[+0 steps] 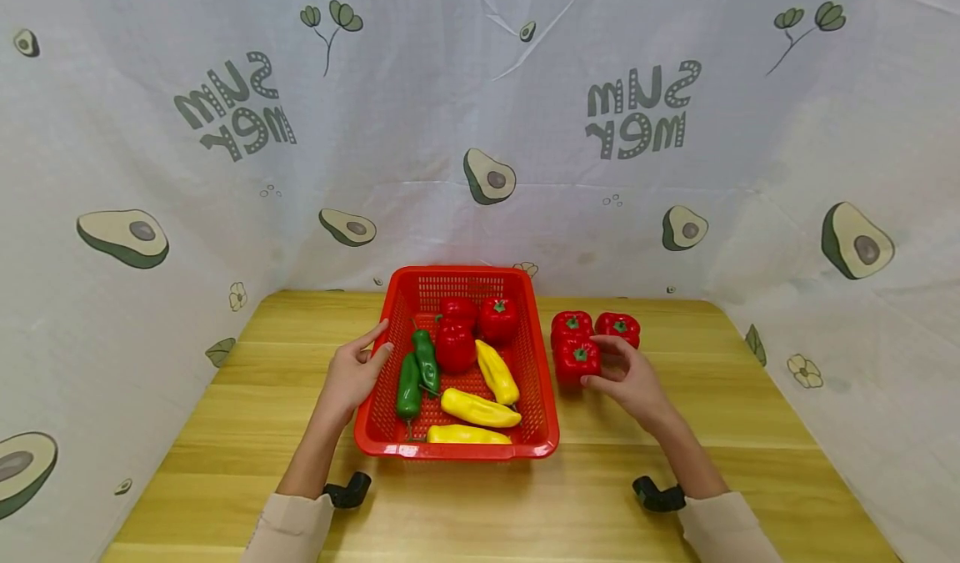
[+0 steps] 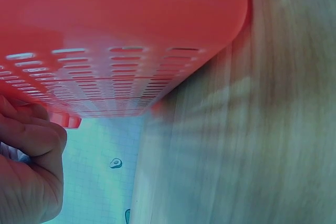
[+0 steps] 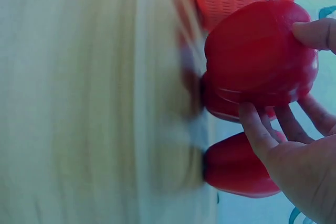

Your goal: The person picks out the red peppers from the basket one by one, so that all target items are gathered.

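A red plastic basket (image 1: 457,451) stands on the table, and my left hand (image 1: 351,379) grips its left rim. Inside it lie three red bell peppers (image 1: 455,348), two long green peppers (image 1: 408,388) and three long yellow peppers (image 1: 480,409). To the right of the basket, my right hand (image 1: 633,384) holds a red bell pepper (image 3: 257,56) between thumb and fingers. Just behind that one are two more red bell peppers, one (image 1: 572,321) near the basket and the other (image 1: 618,327) farther right. In the left wrist view the curled fingers (image 2: 31,135) meet the basket's slotted side.
The wooden table (image 1: 480,513) reaches back to a white cloth (image 1: 420,129) printed with avocados and lettering, which hangs behind and along both sides. Dark wrist-worn pieces (image 1: 348,490) show below both hands.
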Demonstrator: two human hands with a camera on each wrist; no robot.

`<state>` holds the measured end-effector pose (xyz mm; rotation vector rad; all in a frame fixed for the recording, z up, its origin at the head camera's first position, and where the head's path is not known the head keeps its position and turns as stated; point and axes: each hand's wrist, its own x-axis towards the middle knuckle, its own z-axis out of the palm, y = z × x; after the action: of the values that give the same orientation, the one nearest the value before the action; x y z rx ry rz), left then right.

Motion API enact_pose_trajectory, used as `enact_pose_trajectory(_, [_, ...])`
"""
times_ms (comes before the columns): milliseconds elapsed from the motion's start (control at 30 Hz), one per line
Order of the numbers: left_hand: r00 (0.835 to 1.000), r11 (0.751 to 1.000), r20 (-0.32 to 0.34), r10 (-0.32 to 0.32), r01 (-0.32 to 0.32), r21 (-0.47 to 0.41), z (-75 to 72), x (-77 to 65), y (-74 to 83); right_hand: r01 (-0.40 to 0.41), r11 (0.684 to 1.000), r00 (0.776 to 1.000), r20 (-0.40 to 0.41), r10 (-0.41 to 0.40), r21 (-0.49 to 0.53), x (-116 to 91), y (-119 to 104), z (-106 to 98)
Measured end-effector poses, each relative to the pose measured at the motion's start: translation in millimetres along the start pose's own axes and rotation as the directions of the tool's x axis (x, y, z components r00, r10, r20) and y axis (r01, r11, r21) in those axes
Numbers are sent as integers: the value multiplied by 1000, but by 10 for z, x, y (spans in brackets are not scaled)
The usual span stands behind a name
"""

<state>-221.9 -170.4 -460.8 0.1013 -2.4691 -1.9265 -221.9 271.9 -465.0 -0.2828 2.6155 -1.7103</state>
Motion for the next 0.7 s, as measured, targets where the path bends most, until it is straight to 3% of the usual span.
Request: enact_pose_trajectory(700, [1000, 1000, -2, -1, 1, -7, 4, -3, 17, -2, 1000, 999, 32, 1, 30, -28, 122, 19])
